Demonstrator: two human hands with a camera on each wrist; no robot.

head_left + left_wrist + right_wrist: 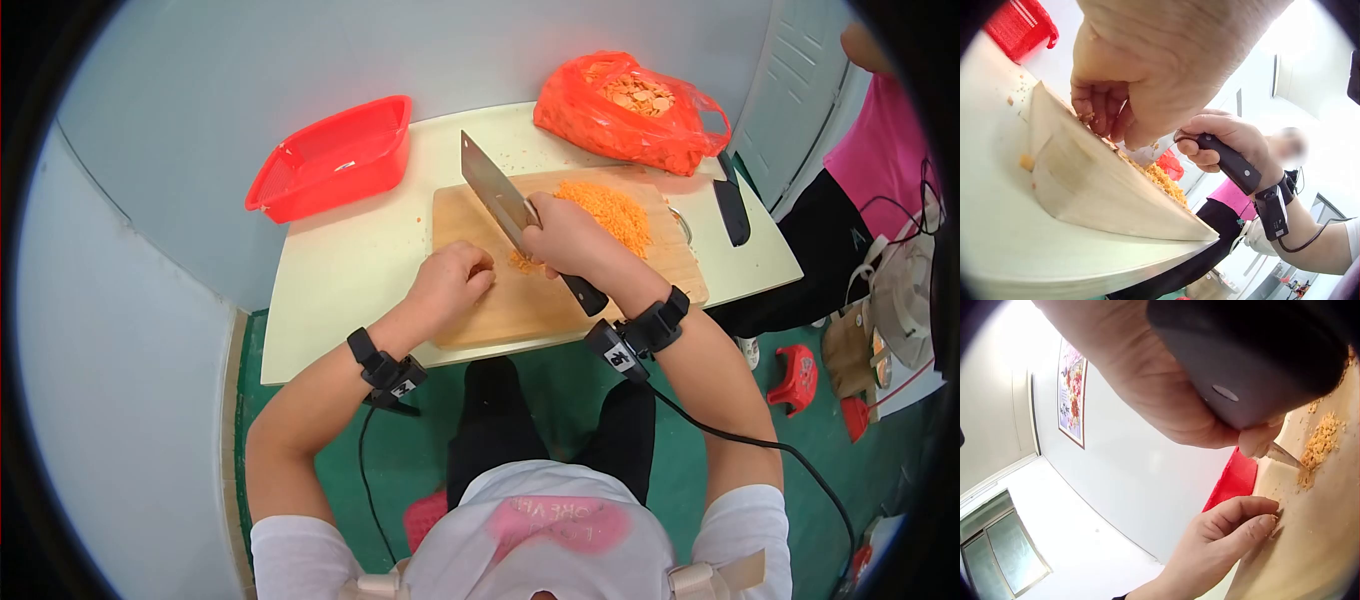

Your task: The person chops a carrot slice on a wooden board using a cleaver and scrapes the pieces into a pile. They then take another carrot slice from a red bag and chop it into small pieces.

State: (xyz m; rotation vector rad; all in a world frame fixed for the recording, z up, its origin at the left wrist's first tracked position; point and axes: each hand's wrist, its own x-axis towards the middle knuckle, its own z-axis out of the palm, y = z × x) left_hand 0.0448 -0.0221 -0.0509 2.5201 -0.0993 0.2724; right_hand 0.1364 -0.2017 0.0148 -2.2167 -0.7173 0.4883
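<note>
My right hand (575, 238) grips the black handle of a cleaver (490, 182), its broad blade slanting up and away to the left over the wooden cutting board (490, 322). Under the blade lies a small bit of finely chopped orange food (1319, 447), which looks like carrot. A larger heap of it (615, 215) covers the board's far right part. My left hand (448, 285) rests at the board's left side with fingers curled, apart from the blade. Crumbs cling to its fingertips (1088, 115), and nothing larger shows between them.
At the back left of the table (330, 290) stands a red plastic basin (335, 165). A red bag (620, 115) of orange slices sits at the back right. Near the right edge lies a black-handled tool (733, 210). Another person (880, 150) in pink is beside the table.
</note>
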